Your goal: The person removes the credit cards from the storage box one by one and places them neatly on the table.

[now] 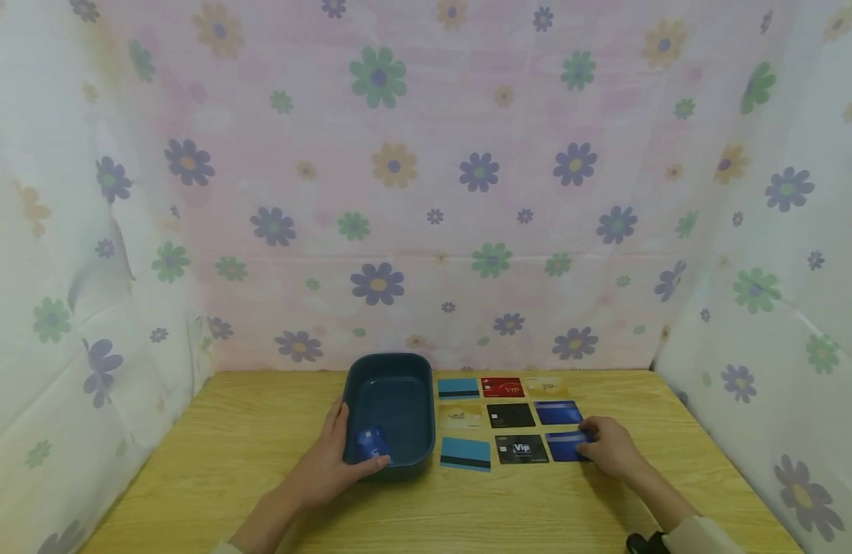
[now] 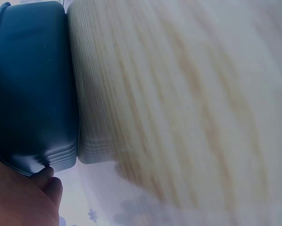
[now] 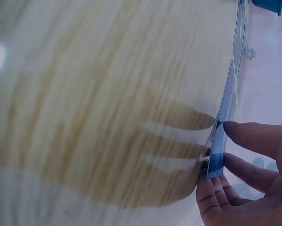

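On a wooden table (image 1: 259, 431), just right of a dark teal tray (image 1: 391, 369), a person's right hand (image 1: 609, 446) pinches the right edge of a blue card (image 1: 566, 446) between thumb and fingertips (image 3: 235, 132), tipping that edge up off the wood. This card closes the near row of a three-by-three grid beside the tray, next to a black Vip card (image 1: 521, 448) and a light blue card (image 1: 465, 453). The left hand (image 1: 332, 462) grips the tray's near left corner, thumb over the rim. Another blue card (image 1: 372, 444) lies inside the tray, by that thumb. Flowered cloth (image 1: 426, 192) hangs behind the tray.
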The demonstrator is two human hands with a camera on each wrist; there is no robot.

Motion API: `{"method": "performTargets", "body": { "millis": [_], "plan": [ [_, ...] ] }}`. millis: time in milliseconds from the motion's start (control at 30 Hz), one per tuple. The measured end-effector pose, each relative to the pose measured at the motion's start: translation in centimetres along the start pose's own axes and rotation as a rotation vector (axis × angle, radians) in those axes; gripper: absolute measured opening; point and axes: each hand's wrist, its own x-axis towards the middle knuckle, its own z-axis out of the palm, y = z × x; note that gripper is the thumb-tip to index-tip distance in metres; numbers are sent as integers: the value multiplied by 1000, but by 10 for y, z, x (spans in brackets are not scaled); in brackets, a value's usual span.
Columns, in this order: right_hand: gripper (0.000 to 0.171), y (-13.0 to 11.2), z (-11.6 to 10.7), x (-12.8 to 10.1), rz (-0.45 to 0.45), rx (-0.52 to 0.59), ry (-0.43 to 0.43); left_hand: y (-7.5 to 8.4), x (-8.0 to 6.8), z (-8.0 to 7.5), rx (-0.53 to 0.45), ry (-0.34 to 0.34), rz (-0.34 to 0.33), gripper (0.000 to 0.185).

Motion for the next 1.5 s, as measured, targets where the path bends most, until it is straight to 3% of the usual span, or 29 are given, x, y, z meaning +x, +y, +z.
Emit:
{"method": "performTargets", "body": {
  "millis": [533,767,967,1500],
  "plan": [
    [31,2,-1,7,28,0,-35,-1,1,1,6,3,-7,130],
    [44,3,-11,4,-23,36,-66,-2,1,4,-7,-2,8,129],
    [50,-29,-8,1,-45,162,-111,-1,0,2,-4,4,-8,129],
    [50,-104,28,9,-213,259,-237,-3,-1,2,-3,8,5,128]
  ]
}}
